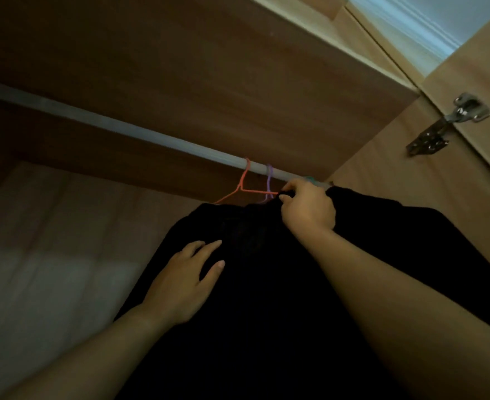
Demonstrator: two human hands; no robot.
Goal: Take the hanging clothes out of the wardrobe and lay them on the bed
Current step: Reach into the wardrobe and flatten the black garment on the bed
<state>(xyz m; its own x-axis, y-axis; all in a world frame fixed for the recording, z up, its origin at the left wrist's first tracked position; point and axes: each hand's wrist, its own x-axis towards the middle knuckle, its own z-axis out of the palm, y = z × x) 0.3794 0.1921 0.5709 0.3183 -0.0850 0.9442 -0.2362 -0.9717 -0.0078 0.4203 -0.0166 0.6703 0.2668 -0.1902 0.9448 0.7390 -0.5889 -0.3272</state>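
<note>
Right grip [307,210] pinches black clothes [266,298] under wardrobe rail [122,129].

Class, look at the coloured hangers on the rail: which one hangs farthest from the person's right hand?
The orange hanger: its hook is leftmost on the rail; the purple hanger sits between it and the right hand holding the black garment.

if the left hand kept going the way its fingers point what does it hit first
Sliding along the black hanging garment, the left hand would probably reach the right hand pinching its top; depth unclear.
</note>
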